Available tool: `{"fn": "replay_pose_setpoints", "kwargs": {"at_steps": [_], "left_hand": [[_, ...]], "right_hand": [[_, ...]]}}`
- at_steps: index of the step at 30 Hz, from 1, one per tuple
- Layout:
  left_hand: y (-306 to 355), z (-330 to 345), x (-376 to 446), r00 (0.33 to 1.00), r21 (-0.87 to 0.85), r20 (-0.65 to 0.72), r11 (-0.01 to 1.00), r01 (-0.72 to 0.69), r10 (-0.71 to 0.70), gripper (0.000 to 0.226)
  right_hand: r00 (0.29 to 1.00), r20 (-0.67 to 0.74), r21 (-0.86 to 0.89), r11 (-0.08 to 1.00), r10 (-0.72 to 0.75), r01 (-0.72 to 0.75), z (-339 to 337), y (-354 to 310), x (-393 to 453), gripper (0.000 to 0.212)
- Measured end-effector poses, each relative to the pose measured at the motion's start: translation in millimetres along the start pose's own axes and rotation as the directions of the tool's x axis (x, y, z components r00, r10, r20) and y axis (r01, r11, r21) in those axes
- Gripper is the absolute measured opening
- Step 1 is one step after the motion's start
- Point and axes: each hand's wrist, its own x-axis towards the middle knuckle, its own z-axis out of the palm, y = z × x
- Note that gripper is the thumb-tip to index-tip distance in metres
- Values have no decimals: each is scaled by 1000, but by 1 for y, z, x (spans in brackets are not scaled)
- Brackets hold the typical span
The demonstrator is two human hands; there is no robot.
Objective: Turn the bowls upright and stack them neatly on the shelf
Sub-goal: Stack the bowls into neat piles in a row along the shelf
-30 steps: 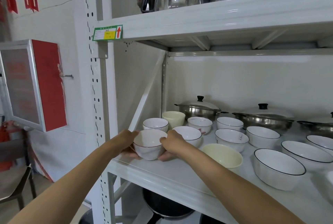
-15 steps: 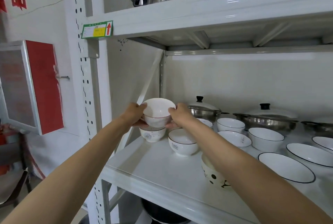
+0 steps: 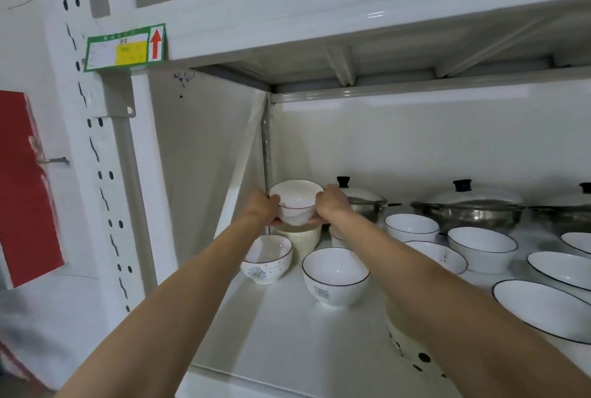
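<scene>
both hands cup the red-rimmed bowl [image 3: 296, 202], left hand [image 3: 260, 210] and right hand [image 3: 332, 204] gripping opposite sides, upright just above the cream bowl [image 3: 302, 239] at the back left corner. best lowered level and centred so it nests. white metal shelf [image 3: 281, 333], lidded steel pots [image 3: 473, 208] behind, red panel [image 3: 22, 189] on the wall.

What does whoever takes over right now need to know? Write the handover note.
Left hand and right hand both grip the red-rimmed bowl, upright, held just above the cream bowl at the back left of the shelf.
Done: every bowl in view is upright, including the flower bowl and the dark-rimmed bowl.
Left: lower the held bowl, probably into the cream one, then stack the others, which stand singly.
</scene>
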Motion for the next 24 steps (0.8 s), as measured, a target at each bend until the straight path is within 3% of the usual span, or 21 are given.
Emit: {"fn": "replay_pose_setpoints", "kwargs": {"at_steps": [3, 5, 8, 10, 15, 20, 23, 24], "left_hand": [[-9, 6, 19, 999, 55, 33, 999, 2, -4, 31], [-16, 9, 33, 999, 78, 39, 997, 5, -8, 33], [-24, 12, 50, 1000, 112, 0, 994, 7, -7, 31], [-28, 13, 59, 1000, 136, -5, 991, 10, -9, 27], [-63, 26, 116, 998, 157, 28, 986, 59, -64, 27], [-43, 15, 71, 1000, 296, 24, 955, 10, -18, 22], [-45, 16, 71, 999, 325, 33, 945, 30, -43, 27], [-45, 16, 70, 999, 342, 33, 940, 26, -40, 27]], "right_hand": [[1000, 6, -99, 995, 16, -16, 11, 12, 27, 28], [999, 28, -216, 976, 26, -19, 11, 12, 28, 8], [998, 50, -325, 946, 32, -14, 10, 11, 28, 32], [999, 48, -395, 919, 23, -2, 14, 12, 30, 35], [997, 32, -435, 899, 73, -52, 23, 18, 35, 33], [996, 44, -490, 871, 77, -46, 28, 16, 31, 30], [997, 43, -476, 879, 63, -36, 29, 16, 32, 8], [998, 21, -470, 882, 64, -46, 30, 17, 35, 14]]}}
